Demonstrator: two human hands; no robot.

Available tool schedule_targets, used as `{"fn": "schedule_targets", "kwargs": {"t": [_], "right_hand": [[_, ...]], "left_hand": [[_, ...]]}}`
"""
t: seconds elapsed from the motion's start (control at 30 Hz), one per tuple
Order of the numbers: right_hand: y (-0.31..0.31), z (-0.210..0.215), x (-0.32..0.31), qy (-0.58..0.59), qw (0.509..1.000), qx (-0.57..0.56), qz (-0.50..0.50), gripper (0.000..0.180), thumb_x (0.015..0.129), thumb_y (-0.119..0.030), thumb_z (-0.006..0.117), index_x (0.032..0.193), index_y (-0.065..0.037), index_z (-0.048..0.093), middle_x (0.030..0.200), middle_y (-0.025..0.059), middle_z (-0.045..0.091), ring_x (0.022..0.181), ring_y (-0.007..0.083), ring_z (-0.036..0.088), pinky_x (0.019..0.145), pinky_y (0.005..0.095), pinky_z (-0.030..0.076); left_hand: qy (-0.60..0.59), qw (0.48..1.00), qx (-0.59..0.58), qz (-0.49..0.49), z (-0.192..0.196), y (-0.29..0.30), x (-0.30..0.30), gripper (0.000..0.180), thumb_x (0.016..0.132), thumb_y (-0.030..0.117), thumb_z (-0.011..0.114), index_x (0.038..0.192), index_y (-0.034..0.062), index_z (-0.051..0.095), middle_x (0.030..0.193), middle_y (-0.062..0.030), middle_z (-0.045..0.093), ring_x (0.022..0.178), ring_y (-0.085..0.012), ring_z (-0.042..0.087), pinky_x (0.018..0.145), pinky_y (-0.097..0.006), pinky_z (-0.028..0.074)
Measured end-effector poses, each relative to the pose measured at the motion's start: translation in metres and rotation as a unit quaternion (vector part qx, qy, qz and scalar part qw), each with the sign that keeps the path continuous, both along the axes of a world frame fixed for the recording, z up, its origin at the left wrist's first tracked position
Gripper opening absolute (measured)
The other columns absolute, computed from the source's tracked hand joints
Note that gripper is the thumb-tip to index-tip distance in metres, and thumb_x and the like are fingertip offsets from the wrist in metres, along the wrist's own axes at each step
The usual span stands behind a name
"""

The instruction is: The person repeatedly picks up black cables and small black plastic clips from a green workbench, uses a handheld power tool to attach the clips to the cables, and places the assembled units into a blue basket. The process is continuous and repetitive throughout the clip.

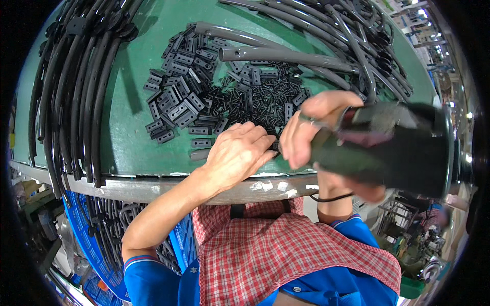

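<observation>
My right hand (302, 133) is wrapped around a dark, motion-blurred power screwdriver (393, 148), its thick end toward the right. Its tip points left, toward the fingertips of my left hand (239, 153). That left hand is closed over a short visible length of grey metal tube (200, 154) lying near the table's front edge; one tube end sticks out on the left, and the rest is hidden under the hand. Just beyond my hands lie a heap of small black screws (260, 99) and a pile of dark slotted plastic blocks (178, 102).
Bent dark tubes with black fittings (76, 92) hang over the table's left front edge. More grey tubes (306, 56) are stacked at the far right, some reaching over the screws. Below the green table (127, 148), a blue crate (94, 245) holds further tubes.
</observation>
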State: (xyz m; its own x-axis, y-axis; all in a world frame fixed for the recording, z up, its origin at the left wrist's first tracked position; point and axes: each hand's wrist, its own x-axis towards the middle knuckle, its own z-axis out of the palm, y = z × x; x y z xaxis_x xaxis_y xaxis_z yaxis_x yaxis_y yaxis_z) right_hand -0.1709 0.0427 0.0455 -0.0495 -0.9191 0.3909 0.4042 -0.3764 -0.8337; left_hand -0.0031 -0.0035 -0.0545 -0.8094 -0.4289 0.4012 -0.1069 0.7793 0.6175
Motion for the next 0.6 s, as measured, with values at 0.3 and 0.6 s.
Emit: {"fn": "schedule_targets", "kwargs": {"t": [0.3,0.6], "right_hand": [[0.083,-0.035,-0.049,-0.274,0.930,-0.015,-0.244,0.072,0.084,-0.065,0.054,0.120,-0.003,0.051,0.059,-0.0034,0.035,0.046,0.0075,0.034,0.041,0.0253,0.030],[0.152,-0.053,-0.046,-0.278,0.943,-0.036,-0.177,0.063,0.092,-0.048,0.051,0.127,0.003,0.039,0.060,0.0072,0.041,0.039,0.0168,0.039,0.036,0.0322,0.037]], "left_hand": [[-0.027,0.997,-0.058,-0.034,0.012,0.001,-0.006,0.040,0.076,0.017,0.068,0.114,0.0055,0.060,0.091,-0.0079,0.061,0.080,-0.0245,0.059,0.072,-0.036,0.049],[-0.053,0.998,0.009,-0.035,0.070,-0.003,0.044,0.059,0.077,0.003,0.057,0.134,0.0083,0.047,0.099,-0.0112,0.057,0.082,-0.0267,0.060,0.066,-0.038,0.053]]}}
